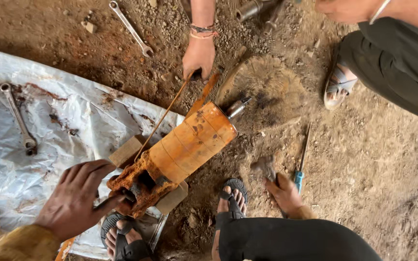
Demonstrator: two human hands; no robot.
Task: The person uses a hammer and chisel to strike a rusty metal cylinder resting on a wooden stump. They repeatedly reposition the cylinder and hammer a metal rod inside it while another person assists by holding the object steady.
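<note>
A rusty orange metal cylinder point(194, 140) lies tilted across two wooden blocks point(126, 151), with a short shaft at its far end. My left hand point(73, 198) grips a short dark metal punch point(114, 199) set against the cylinder's corroded near end point(139, 186). To the right of the cylinder, my right hand point(286, 193) holds a hammer point(264, 166) low over the dirt; its head is blurred. Another person's hand point(199, 55) reaches in from the top and holds a thin rod point(163, 118) that runs down to the corroded end.
A white plastic sheet point(49, 125) covers the ground at left, with a spanner point(18, 118) on it. A second spanner point(131, 29) and metal parts point(252, 9) lie on the dirt. A blue-handled screwdriver point(300, 174) lies by my right hand. Another person's sandalled foot point(337, 87) stands at right.
</note>
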